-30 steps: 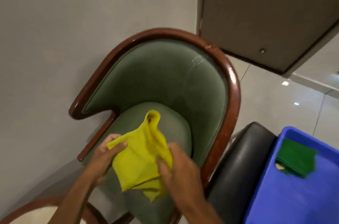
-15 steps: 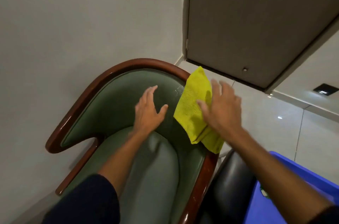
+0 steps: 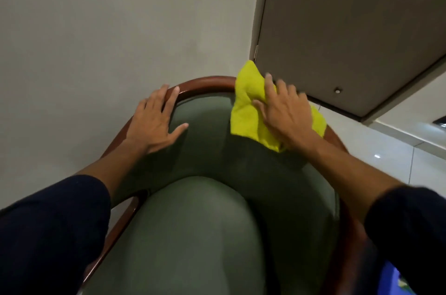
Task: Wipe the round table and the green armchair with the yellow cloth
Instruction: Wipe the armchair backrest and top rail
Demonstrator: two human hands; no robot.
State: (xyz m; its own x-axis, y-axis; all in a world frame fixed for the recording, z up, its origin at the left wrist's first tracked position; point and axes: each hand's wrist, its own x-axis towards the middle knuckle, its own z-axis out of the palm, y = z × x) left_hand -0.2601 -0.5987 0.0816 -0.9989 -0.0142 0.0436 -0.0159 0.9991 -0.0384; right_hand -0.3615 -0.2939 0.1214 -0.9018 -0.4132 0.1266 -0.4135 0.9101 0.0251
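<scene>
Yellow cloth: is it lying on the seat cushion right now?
No. The yellow cloth is pressed by the right hand against the top of the green armchair backrest, over its wooden rim.

one green armchair (image 3: 205, 222), one yellow cloth (image 3: 248, 111), two hands

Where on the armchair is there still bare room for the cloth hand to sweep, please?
Free: the backrest between the left hand and the yellow cloth, and the seat cushion below. Crowded: the right top rim, under the right hand.
</scene>
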